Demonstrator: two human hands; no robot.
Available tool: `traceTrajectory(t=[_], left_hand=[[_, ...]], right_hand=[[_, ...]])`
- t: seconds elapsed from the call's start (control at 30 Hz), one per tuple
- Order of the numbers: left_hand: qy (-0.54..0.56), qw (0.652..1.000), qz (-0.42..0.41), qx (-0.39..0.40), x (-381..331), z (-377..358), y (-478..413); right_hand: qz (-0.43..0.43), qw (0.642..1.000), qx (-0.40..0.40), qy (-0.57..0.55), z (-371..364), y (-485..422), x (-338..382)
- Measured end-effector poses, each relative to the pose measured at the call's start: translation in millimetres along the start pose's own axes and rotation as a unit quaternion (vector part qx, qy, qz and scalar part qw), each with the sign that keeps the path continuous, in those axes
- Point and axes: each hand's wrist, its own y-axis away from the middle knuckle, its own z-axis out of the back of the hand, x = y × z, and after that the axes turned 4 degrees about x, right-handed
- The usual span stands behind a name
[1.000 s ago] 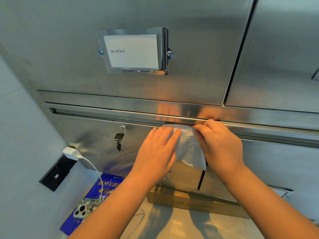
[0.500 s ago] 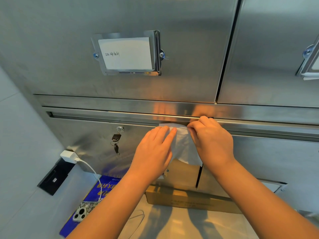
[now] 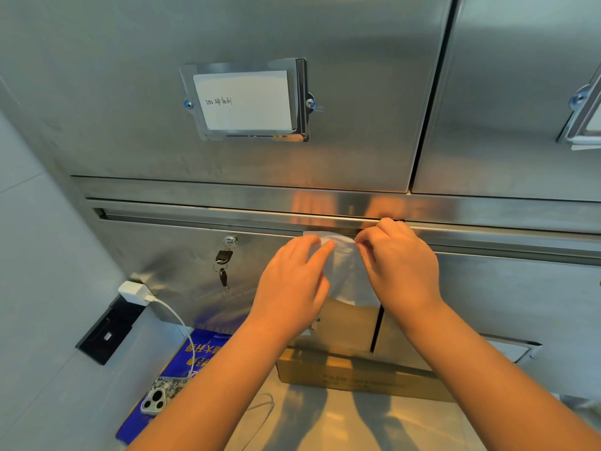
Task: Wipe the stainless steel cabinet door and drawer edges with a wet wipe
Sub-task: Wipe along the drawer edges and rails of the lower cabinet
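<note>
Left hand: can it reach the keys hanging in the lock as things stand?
Probably yes. The keys hang to the left of the left hand on the same door, with bare steel between them. That hand rests flat on the wet wipe, so it could slide over.

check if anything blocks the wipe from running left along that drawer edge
Nothing visible does. The wet wipe, pressed by the left hand and pinched by the right hand, sits at the drawer edge, which runs bare to its left end. The keys hang below it on the door face, off the edge.
</note>
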Motion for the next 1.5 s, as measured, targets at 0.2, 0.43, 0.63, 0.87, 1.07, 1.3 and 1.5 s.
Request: traceTrajectory(t=[0.2, 0.43, 0.63, 0.87, 1.07, 1.3, 1.5], left_hand=[[0.531, 0.785, 0.311, 0.074, -19, 18, -7], [0.793, 0.370, 0.452, 0.171, -7, 36, -24], [0.767, 0.375, 0.480, 0.201, -6, 37, -28], [0.755, 0.419, 0.463, 0.199, -7, 39, -35], [0.764, 0.462, 0.424, 0.150, -12, 38, -40], [0.739, 0.539, 0.373, 0.153, -9, 37, -41], [0.702, 0.603, 0.342, 0.165, -5, 40, -41]], right_hand=[[0.028, 0.999, -0.034, -0.020, 2, 3, 1], [0.149, 0.982, -0.119, -0.010, 8, 5, -2], [0.205, 0.969, -0.135, -0.006, 14, 2, 0], [0.218, 0.968, -0.124, 0.000, 18, -1, -4], [-0.020, 0.971, -0.051, -0.231, 20, 27, 7], [-0.429, 0.576, 0.125, -0.685, 18, 36, 21], [-0.471, 0.463, 0.088, -0.746, 24, 21, 9]])
